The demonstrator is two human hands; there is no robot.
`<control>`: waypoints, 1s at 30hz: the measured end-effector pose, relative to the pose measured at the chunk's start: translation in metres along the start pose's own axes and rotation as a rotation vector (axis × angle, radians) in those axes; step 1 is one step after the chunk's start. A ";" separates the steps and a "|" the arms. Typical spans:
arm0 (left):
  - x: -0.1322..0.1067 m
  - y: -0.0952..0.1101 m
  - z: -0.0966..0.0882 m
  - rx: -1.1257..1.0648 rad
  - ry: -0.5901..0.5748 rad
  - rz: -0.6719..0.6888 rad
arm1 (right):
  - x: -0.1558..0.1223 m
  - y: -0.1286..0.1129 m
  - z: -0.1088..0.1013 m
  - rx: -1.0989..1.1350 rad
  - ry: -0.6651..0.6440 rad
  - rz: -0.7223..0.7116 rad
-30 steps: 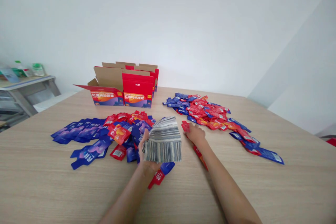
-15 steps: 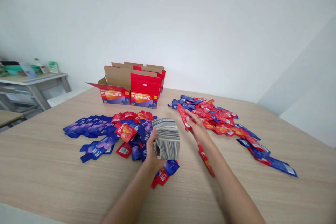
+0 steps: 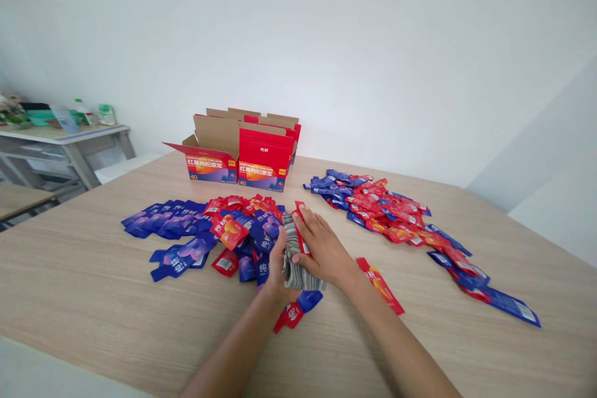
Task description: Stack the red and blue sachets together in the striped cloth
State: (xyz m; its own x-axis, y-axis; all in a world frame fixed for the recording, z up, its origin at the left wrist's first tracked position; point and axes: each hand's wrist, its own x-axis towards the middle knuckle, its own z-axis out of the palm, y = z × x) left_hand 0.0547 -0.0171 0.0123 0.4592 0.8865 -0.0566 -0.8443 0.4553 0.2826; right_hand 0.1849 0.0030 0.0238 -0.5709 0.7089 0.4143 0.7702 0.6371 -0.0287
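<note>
My left hand (image 3: 277, 264) is wrapped round a grey-striped folded cloth (image 3: 304, 278), held above the near end of a mixed pile of pouches. A red pouch (image 3: 301, 224) lies flat against the cloth's right side, under my right hand (image 3: 325, 247), whose fingers and thumb close over it. Just below the left hand, part of a red pouch (image 3: 290, 317) and a blue pouch (image 3: 310, 300) show. Another red pouch (image 3: 381, 286) lies alone on the table beside my right forearm.
Red-and-purple cartons (image 3: 263, 168) with raised flaps stand at the back. Blue pouches (image 3: 170, 219) overlap in a row at the left, against the mixed pile (image 3: 233, 230). A second pile of red and blue pouches (image 3: 373, 202) trails toward the right. A side table (image 3: 88, 132) holds bottles.
My right hand has moved left with the red pouch and now presses it against the cloth. The view has turned slightly left, so the surroundings sit further right.
</note>
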 end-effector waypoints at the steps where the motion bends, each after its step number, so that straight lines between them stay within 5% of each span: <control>1: 0.001 0.001 0.000 -0.004 0.007 0.034 | 0.001 -0.002 0.001 0.006 -0.008 -0.014; 5: 0.005 0.012 -0.008 -0.054 0.078 0.166 | 0.003 -0.023 0.003 0.038 -0.047 -0.085; 10: 0.000 0.029 -0.016 -0.044 0.075 0.164 | 0.002 -0.046 -0.007 0.083 -0.067 -0.111; 19: -0.006 0.003 0.000 -0.005 -0.063 -0.098 | 0.003 -0.022 -0.030 -0.134 0.014 0.182; 23: -0.003 0.000 -0.001 -0.069 -0.024 -0.063 | 0.002 -0.020 -0.022 -0.067 -0.083 0.162; 30: -0.004 0.023 0.000 -0.049 0.036 0.041 | 0.000 -0.039 -0.030 -0.069 -0.066 0.038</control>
State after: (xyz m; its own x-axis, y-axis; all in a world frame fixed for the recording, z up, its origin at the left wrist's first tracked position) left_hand 0.0338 -0.0106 0.0190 0.4141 0.9067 -0.0804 -0.8751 0.4209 0.2387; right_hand 0.1638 -0.0305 0.0527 -0.5564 0.7522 0.3530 0.8083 0.5884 0.0201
